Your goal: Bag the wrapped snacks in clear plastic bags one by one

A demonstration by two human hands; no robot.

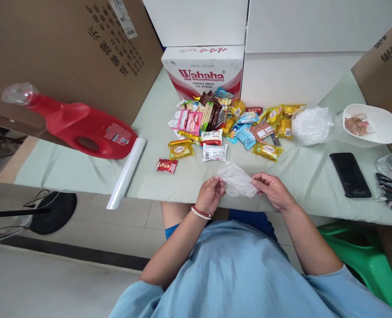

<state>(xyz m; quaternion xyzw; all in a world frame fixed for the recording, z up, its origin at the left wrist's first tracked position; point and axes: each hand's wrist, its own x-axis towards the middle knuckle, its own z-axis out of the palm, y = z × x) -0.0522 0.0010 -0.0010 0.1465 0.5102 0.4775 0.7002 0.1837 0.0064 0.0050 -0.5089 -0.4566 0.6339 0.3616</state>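
Observation:
A thin clear plastic bag (237, 180) is stretched between my two hands, just above the table's near edge. My left hand (211, 193) is closed, pinching the bag's left side. On the other side, my right hand (273, 189) pinches the right edge between thumb and fingers. Beyond the bag lies a pile of wrapped snacks, with a white packet (215, 153) nearest to it. A small red packet (166, 165) and a yellow-wrapped snack (181, 150) lie to the left. Pink packets (193, 122) and blue packets (246, 136) are in the pile.
A red jug-like bottle (83, 128) and a white roll (126, 174) lie at left. On the right are a bundle of clear plastic (312, 126), a white bowl (386, 123) and a black phone (350, 175). Behind stands a Wahaha carton (204, 70). A green stool (364, 260) is below.

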